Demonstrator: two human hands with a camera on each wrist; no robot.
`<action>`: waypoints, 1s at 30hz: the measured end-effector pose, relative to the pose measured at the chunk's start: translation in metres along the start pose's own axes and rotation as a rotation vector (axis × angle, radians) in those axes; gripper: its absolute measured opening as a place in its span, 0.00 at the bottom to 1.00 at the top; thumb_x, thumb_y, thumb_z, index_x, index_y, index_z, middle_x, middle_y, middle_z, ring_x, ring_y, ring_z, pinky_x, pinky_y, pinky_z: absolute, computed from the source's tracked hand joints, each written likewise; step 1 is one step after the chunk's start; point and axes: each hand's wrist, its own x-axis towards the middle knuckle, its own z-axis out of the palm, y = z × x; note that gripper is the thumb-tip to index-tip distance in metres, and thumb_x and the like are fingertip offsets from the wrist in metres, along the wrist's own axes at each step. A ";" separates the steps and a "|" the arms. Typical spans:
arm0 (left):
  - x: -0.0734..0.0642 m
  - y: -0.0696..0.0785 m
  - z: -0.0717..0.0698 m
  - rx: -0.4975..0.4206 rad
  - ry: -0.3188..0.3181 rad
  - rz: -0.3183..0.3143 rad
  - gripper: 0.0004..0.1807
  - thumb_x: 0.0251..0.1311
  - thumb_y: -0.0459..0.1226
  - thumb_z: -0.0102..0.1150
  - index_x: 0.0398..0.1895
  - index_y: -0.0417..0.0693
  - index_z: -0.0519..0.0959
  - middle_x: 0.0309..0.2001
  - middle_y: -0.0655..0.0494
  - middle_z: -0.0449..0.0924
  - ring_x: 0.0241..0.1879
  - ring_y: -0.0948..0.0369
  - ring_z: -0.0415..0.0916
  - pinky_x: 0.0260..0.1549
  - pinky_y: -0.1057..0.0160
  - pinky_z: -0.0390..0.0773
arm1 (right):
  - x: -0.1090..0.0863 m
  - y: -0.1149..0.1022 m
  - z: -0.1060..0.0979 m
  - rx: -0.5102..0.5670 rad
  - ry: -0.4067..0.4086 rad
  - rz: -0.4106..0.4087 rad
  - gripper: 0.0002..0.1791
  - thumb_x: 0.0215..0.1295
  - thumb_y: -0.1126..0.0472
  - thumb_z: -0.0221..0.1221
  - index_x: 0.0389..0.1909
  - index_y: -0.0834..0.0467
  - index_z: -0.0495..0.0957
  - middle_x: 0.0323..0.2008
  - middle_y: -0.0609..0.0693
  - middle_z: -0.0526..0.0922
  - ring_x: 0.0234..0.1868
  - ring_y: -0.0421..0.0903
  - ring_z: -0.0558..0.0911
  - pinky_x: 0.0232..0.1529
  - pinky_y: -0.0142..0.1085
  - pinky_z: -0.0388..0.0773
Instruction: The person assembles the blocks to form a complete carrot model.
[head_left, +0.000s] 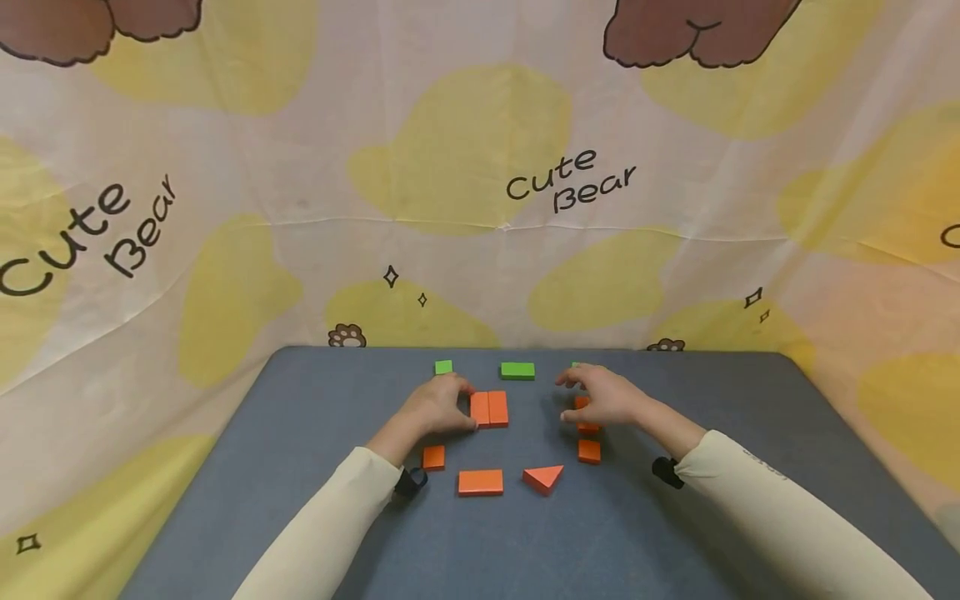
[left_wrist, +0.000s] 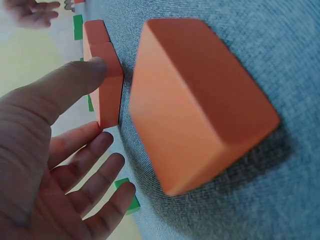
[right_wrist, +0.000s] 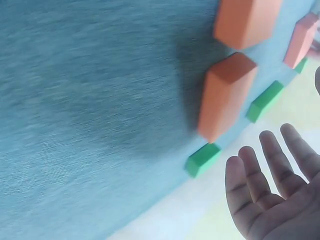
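Observation:
Two orange rectangular blocks lie side by side on the table, a left block (head_left: 480, 410) and a right block (head_left: 498, 408). My left hand (head_left: 438, 406) pinches the left one, thumb at its near end and forefinger at its far end; the other fingers spread away from it. In the left wrist view the thumb (left_wrist: 95, 67) overlaps the pair (left_wrist: 111, 100). My right hand (head_left: 609, 396) hovers with parted, relaxed fingers over an orange block (head_left: 582, 403) and partly hides it. Nothing shows in that hand (right_wrist: 280, 195) in the right wrist view.
Green blocks (head_left: 517, 372) line the back of the dark table (head_left: 300, 467). Nearer lie a left orange square (head_left: 433, 458), an orange rectangle (head_left: 481, 482), an orange triangle (head_left: 543, 478) and a right orange square (head_left: 589, 452). A printed cloth (head_left: 450, 167) hangs behind.

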 end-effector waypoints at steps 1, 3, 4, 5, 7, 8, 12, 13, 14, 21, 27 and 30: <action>0.000 0.001 0.000 -0.005 -0.003 -0.002 0.30 0.49 0.47 0.71 0.57 0.49 0.79 0.58 0.51 0.76 0.57 0.52 0.73 0.57 0.50 0.74 | -0.003 0.003 0.000 -0.002 0.000 0.004 0.30 0.55 0.52 0.68 0.58 0.59 0.75 0.52 0.58 0.78 0.54 0.56 0.77 0.52 0.52 0.76; 0.001 0.001 0.000 -0.010 -0.004 -0.003 0.30 0.48 0.47 0.71 0.57 0.49 0.79 0.58 0.51 0.76 0.57 0.52 0.73 0.57 0.50 0.74 | -0.007 0.009 -0.001 -0.018 0.003 0.005 0.30 0.54 0.52 0.69 0.57 0.60 0.76 0.51 0.58 0.79 0.52 0.55 0.78 0.50 0.51 0.77; 0.001 0.001 0.001 -0.012 -0.004 -0.002 0.30 0.48 0.47 0.72 0.57 0.49 0.79 0.58 0.51 0.76 0.57 0.52 0.73 0.57 0.50 0.74 | -0.009 0.012 -0.001 -0.032 0.002 0.007 0.30 0.53 0.52 0.69 0.56 0.60 0.76 0.50 0.57 0.79 0.50 0.55 0.78 0.49 0.51 0.77; 0.001 0.001 0.001 -0.016 -0.003 -0.002 0.30 0.48 0.47 0.72 0.57 0.49 0.79 0.58 0.51 0.76 0.57 0.52 0.73 0.57 0.50 0.73 | -0.011 0.015 0.000 -0.047 0.002 0.013 0.30 0.52 0.52 0.70 0.55 0.60 0.77 0.49 0.57 0.79 0.48 0.54 0.78 0.48 0.50 0.77; 0.002 0.001 0.001 -0.027 -0.001 -0.002 0.30 0.48 0.46 0.72 0.56 0.48 0.79 0.57 0.50 0.76 0.57 0.52 0.73 0.57 0.50 0.73 | -0.013 0.020 0.000 -0.086 0.001 0.022 0.29 0.50 0.52 0.70 0.54 0.60 0.78 0.46 0.55 0.79 0.45 0.52 0.77 0.47 0.48 0.77; 0.002 0.001 0.001 -0.030 0.000 -0.003 0.30 0.48 0.46 0.72 0.56 0.48 0.79 0.57 0.50 0.76 0.57 0.52 0.73 0.57 0.50 0.73 | -0.014 0.022 0.001 -0.102 -0.002 0.030 0.29 0.49 0.52 0.71 0.53 0.59 0.78 0.46 0.54 0.79 0.44 0.50 0.76 0.46 0.47 0.77; 0.003 0.000 0.001 -0.033 -0.005 -0.009 0.30 0.48 0.46 0.72 0.57 0.48 0.79 0.56 0.51 0.77 0.55 0.53 0.74 0.57 0.51 0.74 | -0.014 0.029 0.003 -0.113 -0.016 0.043 0.28 0.48 0.53 0.71 0.52 0.59 0.80 0.45 0.53 0.79 0.44 0.49 0.75 0.48 0.48 0.77; 0.002 0.000 0.001 -0.031 -0.006 -0.012 0.30 0.48 0.46 0.72 0.57 0.48 0.79 0.56 0.51 0.77 0.55 0.53 0.74 0.57 0.51 0.74 | -0.014 0.030 0.004 -0.106 -0.018 0.044 0.28 0.48 0.53 0.71 0.52 0.59 0.80 0.46 0.53 0.79 0.44 0.49 0.75 0.48 0.48 0.77; 0.002 0.000 0.001 -0.029 -0.008 -0.013 0.30 0.48 0.46 0.72 0.57 0.48 0.79 0.56 0.51 0.77 0.55 0.54 0.74 0.57 0.51 0.74 | -0.014 0.031 0.005 -0.101 -0.021 0.042 0.28 0.48 0.53 0.71 0.52 0.59 0.80 0.46 0.53 0.79 0.45 0.49 0.75 0.48 0.48 0.77; 0.003 -0.002 0.001 -0.032 -0.009 -0.006 0.30 0.47 0.46 0.72 0.56 0.48 0.79 0.54 0.51 0.77 0.54 0.54 0.74 0.57 0.51 0.74 | -0.010 0.035 0.006 -0.087 -0.028 0.022 0.29 0.47 0.55 0.72 0.51 0.60 0.80 0.44 0.52 0.80 0.42 0.47 0.75 0.46 0.46 0.77; 0.003 -0.003 0.001 -0.045 -0.006 0.013 0.30 0.48 0.46 0.72 0.56 0.47 0.79 0.55 0.51 0.77 0.55 0.54 0.74 0.57 0.51 0.74 | -0.002 0.025 0.007 -0.100 -0.011 0.013 0.29 0.46 0.53 0.71 0.51 0.59 0.80 0.43 0.50 0.80 0.40 0.45 0.75 0.43 0.42 0.76; 0.003 -0.003 0.002 -0.041 -0.004 0.023 0.30 0.49 0.46 0.72 0.56 0.47 0.79 0.55 0.51 0.77 0.54 0.54 0.74 0.57 0.51 0.74 | 0.007 0.014 0.008 -0.096 -0.011 -0.007 0.28 0.47 0.53 0.71 0.52 0.57 0.80 0.42 0.49 0.79 0.40 0.46 0.75 0.43 0.42 0.77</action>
